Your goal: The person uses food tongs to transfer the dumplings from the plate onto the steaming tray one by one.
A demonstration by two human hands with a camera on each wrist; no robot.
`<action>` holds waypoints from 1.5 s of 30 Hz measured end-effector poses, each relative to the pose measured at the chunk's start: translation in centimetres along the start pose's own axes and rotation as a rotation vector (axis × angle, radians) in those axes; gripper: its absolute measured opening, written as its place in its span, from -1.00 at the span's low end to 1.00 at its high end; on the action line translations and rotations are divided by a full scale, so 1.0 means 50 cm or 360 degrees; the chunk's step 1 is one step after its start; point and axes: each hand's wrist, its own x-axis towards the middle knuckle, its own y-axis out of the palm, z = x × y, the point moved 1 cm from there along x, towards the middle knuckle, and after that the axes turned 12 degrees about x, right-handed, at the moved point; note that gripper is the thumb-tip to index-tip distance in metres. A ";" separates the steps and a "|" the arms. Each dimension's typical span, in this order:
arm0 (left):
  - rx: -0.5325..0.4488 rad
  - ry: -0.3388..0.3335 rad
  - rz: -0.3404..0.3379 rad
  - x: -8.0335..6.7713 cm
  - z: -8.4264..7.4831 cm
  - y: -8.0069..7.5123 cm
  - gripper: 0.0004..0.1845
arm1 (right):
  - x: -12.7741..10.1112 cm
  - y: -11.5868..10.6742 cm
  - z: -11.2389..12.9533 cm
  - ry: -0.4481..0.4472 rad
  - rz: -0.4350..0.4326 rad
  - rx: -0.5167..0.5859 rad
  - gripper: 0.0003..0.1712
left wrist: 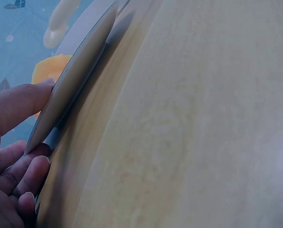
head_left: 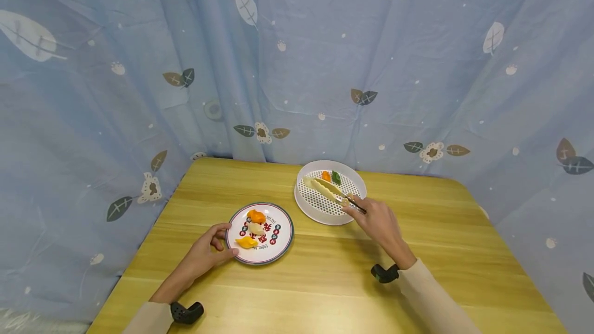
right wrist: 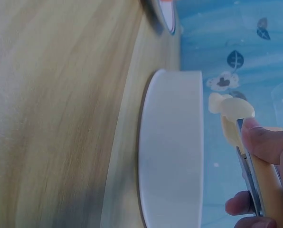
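- Left hand (head_left: 201, 257): thumb and fingers pinch the near-left rim of a round white plate (head_left: 265, 255) with a dark border and red lettering.
- On the plate, in a row: an orange piece (head_left: 256, 216), a cream piece (head_left: 256, 229) and a yellow piece (head_left: 246, 242).
- Right hand (head_left: 381, 224): fingers curled around tongs (head_left: 326, 190), whose pale ends are above a white perforated basket (head_left: 315, 214); whether they grip anything is unclear.
- Inside the basket, toward its far side, a small orange item (head_left: 326, 176) sits beside a green item (head_left: 336, 178).
- Plate and basket stand apart on a wood-grain table (head_left: 325, 277).
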 end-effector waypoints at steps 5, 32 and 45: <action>0.0012 -0.0004 -0.0009 0.000 -0.001 -0.001 -0.19 | 0.017 0.007 -0.012 0.0050 0.0026 -0.0034 -0.42; 0.0004 -0.0002 0.0001 -0.001 -0.004 -0.005 -0.20 | 0.062 0.044 -0.050 0.0233 0.0115 -0.0211 -0.42; -0.0010 -0.0007 0.0010 -0.003 -0.003 -0.003 -0.19 | 0.066 0.044 -0.044 0.0310 0.0240 -0.0327 -0.36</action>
